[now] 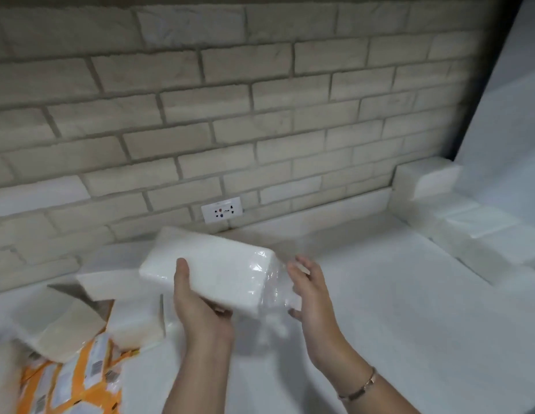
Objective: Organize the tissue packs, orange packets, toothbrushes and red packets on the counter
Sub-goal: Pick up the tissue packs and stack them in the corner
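At the near left edge of the counter (pixel 380 324) lie the orange packets (pixel 72 380), with loose tissue packs (pixel 60 324) heaped just behind them. Above the counter we hold one tissue pack (pixel 218 270) tilted in the air. Our left hand (pixel 197 303) grips its near side, thumb on top and fingers curled beneath, while our right hand (pixel 311 291) wraps bent fingers round its crinkled end. Farther off, at the right, stacked packs (pixel 475 234) sit by the brick wall (pixel 260 115), which bears a socket (pixel 221 209).

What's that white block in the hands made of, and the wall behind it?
The white rectangular tissue pack looks like soft paper wrapped in clear glossy plastic film: its right end crinkles and glints. The beige brick wall looks matte and rough, real brick or veneer, with recessed mortar lines.
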